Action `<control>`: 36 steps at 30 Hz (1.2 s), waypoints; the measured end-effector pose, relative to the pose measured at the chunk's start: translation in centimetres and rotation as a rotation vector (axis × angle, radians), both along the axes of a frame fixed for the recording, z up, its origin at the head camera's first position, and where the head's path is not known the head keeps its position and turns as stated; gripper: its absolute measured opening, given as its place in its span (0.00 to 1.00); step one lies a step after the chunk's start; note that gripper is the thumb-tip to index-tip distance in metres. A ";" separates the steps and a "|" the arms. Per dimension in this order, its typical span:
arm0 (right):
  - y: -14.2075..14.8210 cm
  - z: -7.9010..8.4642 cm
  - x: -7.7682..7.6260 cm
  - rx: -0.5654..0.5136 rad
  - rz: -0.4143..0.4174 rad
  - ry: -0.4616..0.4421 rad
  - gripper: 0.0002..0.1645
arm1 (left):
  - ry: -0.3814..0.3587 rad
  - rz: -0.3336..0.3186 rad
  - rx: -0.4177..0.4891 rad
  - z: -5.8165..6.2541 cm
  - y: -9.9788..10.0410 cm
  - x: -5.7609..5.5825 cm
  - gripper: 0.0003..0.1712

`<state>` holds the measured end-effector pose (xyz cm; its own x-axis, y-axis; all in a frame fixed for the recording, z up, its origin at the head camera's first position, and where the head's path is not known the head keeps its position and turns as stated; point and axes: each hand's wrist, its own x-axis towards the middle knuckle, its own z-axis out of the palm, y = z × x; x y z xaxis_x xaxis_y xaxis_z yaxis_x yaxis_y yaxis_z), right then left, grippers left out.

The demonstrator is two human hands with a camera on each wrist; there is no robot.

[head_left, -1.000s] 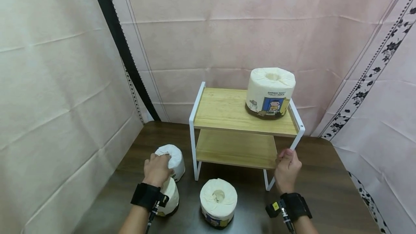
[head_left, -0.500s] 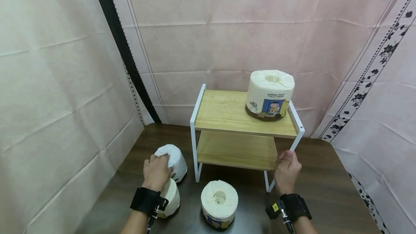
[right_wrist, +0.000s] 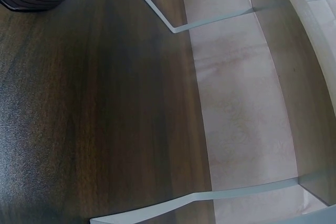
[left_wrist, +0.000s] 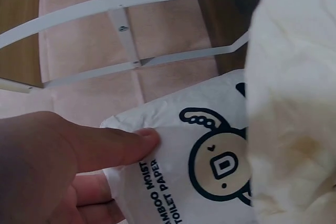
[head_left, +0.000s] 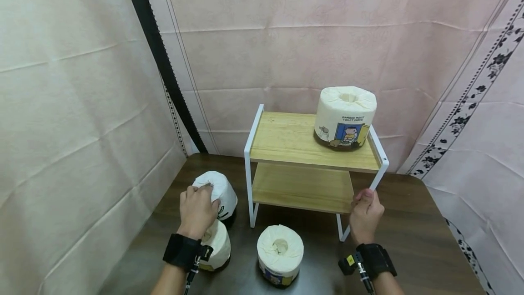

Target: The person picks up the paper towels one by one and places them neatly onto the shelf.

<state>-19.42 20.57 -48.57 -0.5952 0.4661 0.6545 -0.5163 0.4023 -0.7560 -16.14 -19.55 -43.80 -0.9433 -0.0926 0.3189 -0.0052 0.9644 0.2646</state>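
Observation:
My left hand (head_left: pixel 198 211) grips a wrapped toilet paper roll (head_left: pixel 223 197) at the left of the table. In the left wrist view the thumb (left_wrist: pixel 113 145) presses on the printed wrapper of that toilet paper roll (left_wrist: pixel 210 156). Just nearer stands a second roll (head_left: pixel 219 242), partly hidden by the hand and wrist. With my right hand (head_left: pixel 365 217) I hold the white front leg of a two-tier wooden shelf (head_left: pixel 303 190). The right wrist view shows no part of that hand. On the shelf's top board, at its right end, another roll (head_left: pixel 345 119) stands upright.
One more roll (head_left: pixel 280 254) stands upright on the dark wooden table (head_left: pixel 319 267), in front of the shelf. Pale cloth (head_left: pixel 294 58) hangs behind the table and on both sides. The shelf's lower board (head_left: pixel 303 192) is bare.
The roll in my left hand has risen slightly off the table. The right hand keeps its hold on the shelf leg. The head view has shifted a little.

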 end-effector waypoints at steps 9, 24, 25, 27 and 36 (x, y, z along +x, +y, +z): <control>0.0 -0.4 0.1 -0.027 0.003 0.000 0.37 | 0.163 -0.053 0.004 1.7 0.5 0.7 0.19; -0.2 -0.5 0.1 -0.023 0.010 -0.014 0.35 | 0.233 -0.054 0.001 1.9 0.8 0.7 0.25; -0.2 -0.6 0.1 -0.024 0.011 -0.012 0.35 | 0.242 -0.054 0.004 2.0 0.9 0.7 0.26; -0.2 -0.7 0.0 -0.021 0.008 -0.010 0.35 | 0.262 -0.054 0.011 2.2 0.9 0.6 0.27; 0.0 -0.8 0.1 -0.014 -0.005 -0.018 0.36 | 0.365 -0.070 0.033 3.0 1.5 0.5 0.26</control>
<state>-19.31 20.54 -49.34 -0.6046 0.4786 0.6367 -0.5003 0.3939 -0.7711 -15.65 -18.09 -40.83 -0.7727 -0.0484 0.6329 0.1604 0.9499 0.2684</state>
